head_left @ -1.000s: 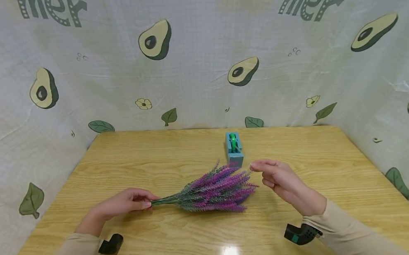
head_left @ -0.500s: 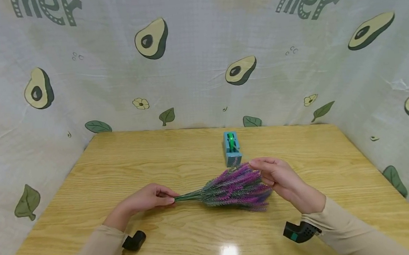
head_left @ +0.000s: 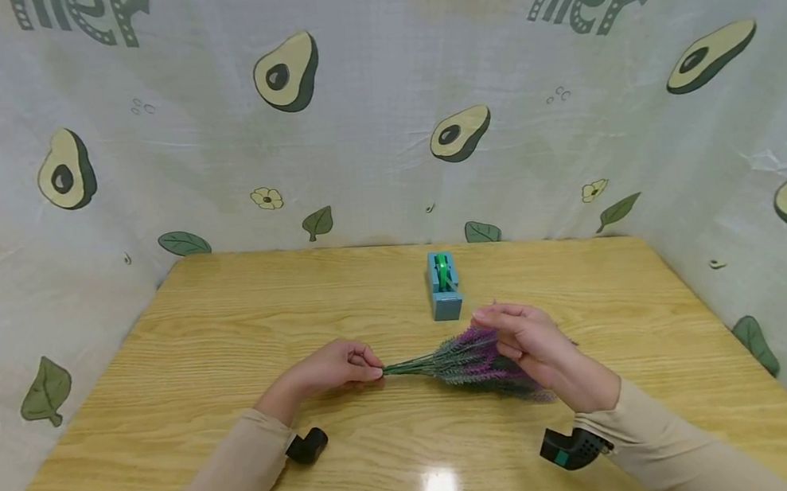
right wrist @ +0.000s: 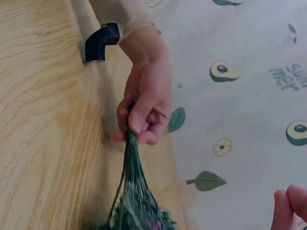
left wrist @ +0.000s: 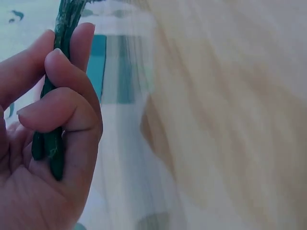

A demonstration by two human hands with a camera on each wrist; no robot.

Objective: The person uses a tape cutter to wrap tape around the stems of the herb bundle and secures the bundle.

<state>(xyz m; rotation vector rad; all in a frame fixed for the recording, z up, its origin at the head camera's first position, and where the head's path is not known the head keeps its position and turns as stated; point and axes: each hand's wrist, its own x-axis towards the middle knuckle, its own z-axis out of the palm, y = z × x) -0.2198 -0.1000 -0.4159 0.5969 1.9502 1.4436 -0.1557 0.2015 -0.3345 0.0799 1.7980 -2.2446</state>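
Gripping a bunch of purple-and-green, artificial-looking lavender (head_left: 458, 361) by its thin dark-green stems with the left hand (head_left: 337, 366), fingers and thumb curled and clamped round the stem ends (with two blunt green tips against the palm in the left wrist view). Holding the bunch on the near side of a small blue box-shaped tape dispenser with a bright green roll (head_left: 446, 304), with the stems to the near left of the dispenser and the flower heads to its near right. Holding the right hand (head_left: 529, 343) just in front of those flower heads, also near right of the dispenser, with fingers loosely bent and two fingertips close together; impossible to tell any contact with the flowers, or any thin thing pinched there. Wearing beige long sleeves (head_left: 224, 487) and small black wrist devices (head_left: 307, 447), nearer than the dispenser and to either side of it. Working over a light wood-grain table (head_left: 263, 307) under the dispenser; facing, beyond it, a pale cloth backdrop (head_left: 359, 57) printed with avocados and leaves
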